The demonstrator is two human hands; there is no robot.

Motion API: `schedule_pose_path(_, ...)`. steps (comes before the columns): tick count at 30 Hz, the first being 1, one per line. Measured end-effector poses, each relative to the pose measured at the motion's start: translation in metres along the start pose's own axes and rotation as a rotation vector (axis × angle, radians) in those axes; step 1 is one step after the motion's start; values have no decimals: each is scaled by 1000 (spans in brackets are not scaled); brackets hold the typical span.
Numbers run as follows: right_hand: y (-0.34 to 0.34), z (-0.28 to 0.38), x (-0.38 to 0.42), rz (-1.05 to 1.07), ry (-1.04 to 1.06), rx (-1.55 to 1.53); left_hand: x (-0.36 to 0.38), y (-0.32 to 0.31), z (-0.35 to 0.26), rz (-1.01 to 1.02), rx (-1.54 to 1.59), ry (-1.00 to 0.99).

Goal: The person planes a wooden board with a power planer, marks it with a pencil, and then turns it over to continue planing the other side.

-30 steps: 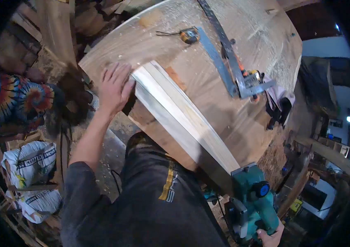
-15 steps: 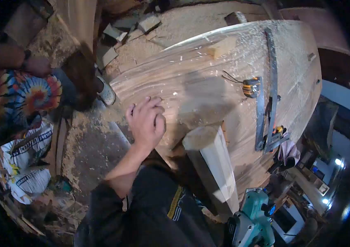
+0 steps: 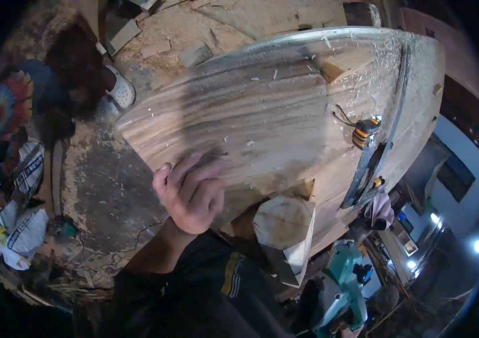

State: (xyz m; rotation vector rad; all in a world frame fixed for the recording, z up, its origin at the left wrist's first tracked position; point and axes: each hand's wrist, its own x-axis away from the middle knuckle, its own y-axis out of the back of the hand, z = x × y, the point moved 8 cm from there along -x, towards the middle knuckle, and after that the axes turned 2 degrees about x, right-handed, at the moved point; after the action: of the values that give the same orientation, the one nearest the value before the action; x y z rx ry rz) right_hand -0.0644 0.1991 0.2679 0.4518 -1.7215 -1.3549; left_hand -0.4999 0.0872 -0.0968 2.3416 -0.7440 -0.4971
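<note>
My left hand (image 3: 191, 194) is open, fingers loosely curled and apart, over the near edge of a broad wooden slab (image 3: 234, 124) with dark grain and scattered shavings. To its right stands a thick wooden post (image 3: 284, 219) with an eight-sided end, pencil lines crossing on that end. At the bottom right is a teal electric planer (image 3: 343, 287). My right hand (image 3: 345, 331) shows only as a small patch at its lower end, gripping it; most of that hand is cut off by the frame.
A black and orange tape measure (image 3: 366, 133) and a long metal square (image 3: 400, 107) lie on the slab, near a wood wedge (image 3: 346, 66). Another person's white clog (image 3: 120, 89) is beside its far left edge. Sacks (image 3: 23, 236) and offcuts (image 3: 195, 54) litter the floor.
The view has swung, so the slab's left end and the post's end face show more fully. My left hand appears lower and slightly further left, and the planer a bit lower-left.
</note>
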Motion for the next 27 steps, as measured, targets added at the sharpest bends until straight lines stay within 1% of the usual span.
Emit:
schedule_pose_path(6, -7, -1, -3, -13, 70, -84, -1, 1, -2, 12, -78, 38)
schedule_pose_path(9, -12, -14, -8, -10, 139, -178, -5, 2, -2, -17, -77, 66)
schedule_pose_path(10, -11, -21, -12, -8, 170, -221, -4, 1, -4, -43, -86, 44)
schedule_pose_path(12, -10, -44, -18, -2, 213, -298, 1, 0, -4, -91, -109, 0)
schedule_pose_path(16, 0, -100, -39, 9, 282, -408, -1, -1, -13, -102, -92, -53)
schedule_pose_path(17, 3, -111, -45, 27, 282, -375, -2, -3, -13, -97, -87, -56)
schedule_pose_path(18, 6, -125, -52, 32, 299, -404, 1, -2, -16, -93, -82, -58)
schedule_pose_path(20, 15, -158, -72, 45, 339, -460, 9, 4, -27, -93, 73, -32)
schedule_pose_path(21, 19, -173, -85, 55, 372, -458, 15, 5, -38, -91, 149, -17)
schedule_pose_path(24, 31, -213, -130, 99, 355, -336, 81, 1, -136, -61, -129, -331)
schedule_pose_path(25, 33, -221, -145, 173, 349, -298, 108, -9, -163, 15, -112, -321)
schedule_pose_path(26, 36, -234, -163, 155, 374, -294, 136, -28, -181, 133, -148, -354)
schedule_pose_path(27, 39, -249, -182, 139, 398, -290, 168, -45, -206, 208, -312, -392)
